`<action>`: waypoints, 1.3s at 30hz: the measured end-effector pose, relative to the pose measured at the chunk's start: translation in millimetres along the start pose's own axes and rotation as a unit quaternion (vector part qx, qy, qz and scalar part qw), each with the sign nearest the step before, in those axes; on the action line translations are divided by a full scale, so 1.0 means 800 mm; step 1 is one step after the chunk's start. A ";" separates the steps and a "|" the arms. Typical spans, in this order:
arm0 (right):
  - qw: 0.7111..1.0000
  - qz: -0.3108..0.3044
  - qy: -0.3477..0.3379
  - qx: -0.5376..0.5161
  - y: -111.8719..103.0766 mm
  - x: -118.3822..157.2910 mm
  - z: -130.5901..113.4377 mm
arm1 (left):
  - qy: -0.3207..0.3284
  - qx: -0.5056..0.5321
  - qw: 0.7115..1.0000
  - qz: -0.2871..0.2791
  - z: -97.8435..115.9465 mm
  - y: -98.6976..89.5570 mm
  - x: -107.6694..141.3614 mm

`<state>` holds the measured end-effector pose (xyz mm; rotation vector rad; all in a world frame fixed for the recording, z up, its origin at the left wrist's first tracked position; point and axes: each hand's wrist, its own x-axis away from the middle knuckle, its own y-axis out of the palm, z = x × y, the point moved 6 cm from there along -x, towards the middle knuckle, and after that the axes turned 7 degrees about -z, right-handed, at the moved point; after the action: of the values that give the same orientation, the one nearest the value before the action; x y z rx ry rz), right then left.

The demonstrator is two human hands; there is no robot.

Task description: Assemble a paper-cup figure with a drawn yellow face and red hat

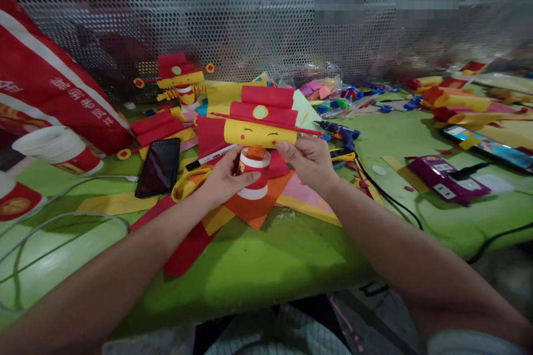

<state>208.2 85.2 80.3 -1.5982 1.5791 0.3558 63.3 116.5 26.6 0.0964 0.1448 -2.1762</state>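
A paper figure head (260, 132) faces me at the middle, a yellow roll with a drawn smiling face under red rolls that form a hat. My right hand (313, 161) pinches the roll's right end between thumb and fingers. Below the head stands a red and white paper cup (255, 176), and my left hand (228, 177) is closed round its left side. An orange piece (255, 153) shows between the cup's top and the head. Under the cup lie orange and red paper sheets (259, 208).
A similar figure (183, 80) stands behind, left. A black phone (159, 168), white-rimmed cups (62, 150) and a large red bag (62, 77) are at the left. A blue glue gun (342, 134), purple power strip (447, 179) and another phone (491, 147) lie right.
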 end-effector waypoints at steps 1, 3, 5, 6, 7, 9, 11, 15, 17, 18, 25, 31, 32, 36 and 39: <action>0.999 -0.008 -0.028 0.028 0.002 0.000 -0.002 | -0.003 -0.005 1.000 0.002 0.000 0.000 0.000; 0.995 -0.018 -0.064 0.077 0.007 0.002 -0.004 | -0.006 -0.011 1.000 0.010 -0.001 -0.001 -0.001; 0.991 -0.027 -0.070 0.107 0.011 0.004 -0.002 | -0.002 -0.018 1.000 0.018 -0.001 -0.003 -0.001; 0.991 -0.031 -0.067 0.114 0.013 0.005 -0.001 | 0.003 -0.019 1.000 0.017 0.000 -0.004 -0.002; 0.991 -0.032 -0.061 0.118 0.013 0.005 -0.001 | 0.010 -0.017 1.000 0.011 0.000 -0.004 -0.002; 0.991 -0.032 -0.048 0.123 0.013 0.006 0.000 | 0.020 -0.011 1.000 -0.008 0.001 -0.003 -0.004; 0.990 -0.035 -0.032 0.130 0.013 0.005 0.001 | 0.018 -0.010 1.000 -0.022 0.000 -0.003 -0.004; 0.989 -0.075 0.014 0.125 0.016 0.002 0.007 | 0.004 -0.050 0.998 -0.024 0.002 -0.007 -0.002; 0.989 -0.094 0.029 0.107 0.018 0.001 0.009 | -0.001 -0.090 0.996 -0.016 0.003 -0.009 -0.001; 0.990 -0.099 0.033 0.097 0.018 0.000 0.010 | -0.006 -0.108 0.994 -0.011 0.003 -0.010 0.000; 0.992 -0.102 0.069 0.027 0.019 0.003 0.015 | -0.013 -0.126 0.992 -0.007 0.004 -0.008 0.001; 0.988 -0.052 0.142 -0.021 0.013 0.009 0.027 | 0.000 -0.122 0.992 -0.003 0.005 -0.011 0.001; 0.988 -0.045 0.147 -0.028 0.012 0.009 0.027 | -0.001 -0.122 0.993 -0.004 0.005 -0.011 0.001; 0.984 -0.027 0.162 -0.068 0.012 0.008 0.025 | 0.001 -0.099 0.995 -0.006 0.006 -0.010 0.001; 0.978 -0.005 0.185 -0.094 0.011 0.010 0.029 | 0.001 -0.072 0.997 -0.006 0.005 -0.010 0.002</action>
<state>209.4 98.0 57.5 -1.9011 1.8575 0.2148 56.1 119.5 31.0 0.0147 0.3041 -2.1707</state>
